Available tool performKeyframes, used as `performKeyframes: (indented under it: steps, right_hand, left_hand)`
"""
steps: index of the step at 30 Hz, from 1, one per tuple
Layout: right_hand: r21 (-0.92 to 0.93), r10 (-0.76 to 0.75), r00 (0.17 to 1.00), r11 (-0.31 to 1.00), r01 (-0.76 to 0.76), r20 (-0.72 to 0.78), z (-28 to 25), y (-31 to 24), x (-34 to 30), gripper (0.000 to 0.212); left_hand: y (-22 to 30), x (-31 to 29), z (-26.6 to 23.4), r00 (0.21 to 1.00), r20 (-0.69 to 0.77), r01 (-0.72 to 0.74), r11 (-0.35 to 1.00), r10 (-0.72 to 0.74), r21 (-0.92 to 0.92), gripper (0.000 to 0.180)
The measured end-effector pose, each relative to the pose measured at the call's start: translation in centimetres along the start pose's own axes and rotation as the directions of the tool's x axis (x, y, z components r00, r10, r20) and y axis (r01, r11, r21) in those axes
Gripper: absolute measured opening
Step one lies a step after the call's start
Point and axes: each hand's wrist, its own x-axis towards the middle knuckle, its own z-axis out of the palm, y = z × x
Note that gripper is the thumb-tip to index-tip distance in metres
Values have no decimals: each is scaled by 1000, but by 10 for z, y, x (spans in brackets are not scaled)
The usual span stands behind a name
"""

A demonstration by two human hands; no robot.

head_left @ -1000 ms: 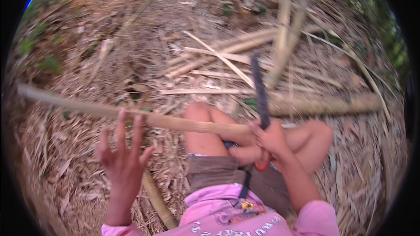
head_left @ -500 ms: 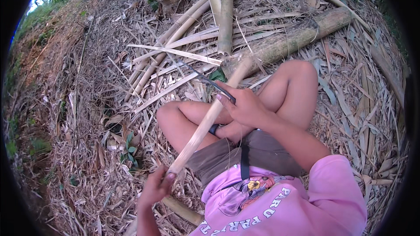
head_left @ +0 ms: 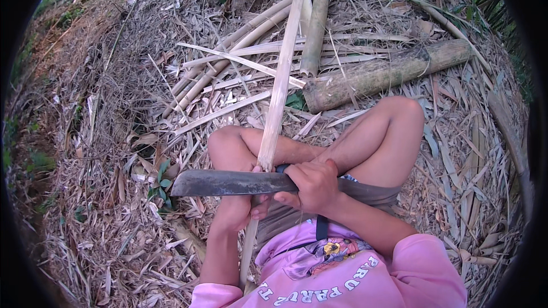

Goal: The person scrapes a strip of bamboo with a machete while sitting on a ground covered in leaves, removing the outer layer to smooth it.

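Note:
A long pale split bamboo strip runs from beside my lap away between my crossed legs to the far bamboo. My left hand is closed round the strip near its lower part; the blade hides some of the fingers. My right hand grips a machete, its handle hidden in the fist. The dark, broad machete blade points left and lies across the strip, just over my left hand. Whether its edge bites into the bamboo I cannot tell.
Beyond my legs a thick bamboo log lies aslant, with a thinner green-brown pole near its end. Several thin poles and loose split strips rest on dry leaf litter. Another bamboo piece lies beside my left arm.
The strip has swung more upright, and my left hand holds it farther from its near end. The machete has turned from pointing away to lying crosswise. Both hands are closer together.

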Motion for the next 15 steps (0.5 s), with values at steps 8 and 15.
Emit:
performKeyframes:
  steps: [8, 15]
  right_hand:
    - [-135, -64, 994, 990, 52, -88, -10, 35, 29, 66]
    - [-135, -185, 983, 973, 185, 11, -13, 23, 33, 66]
  left_hand:
    - [-5, 6, 21, 987, 136, 122, 950, -86, -287, 21]
    - [-25, 8, 8, 981, 160, 170, 889, -111, -426, 21]
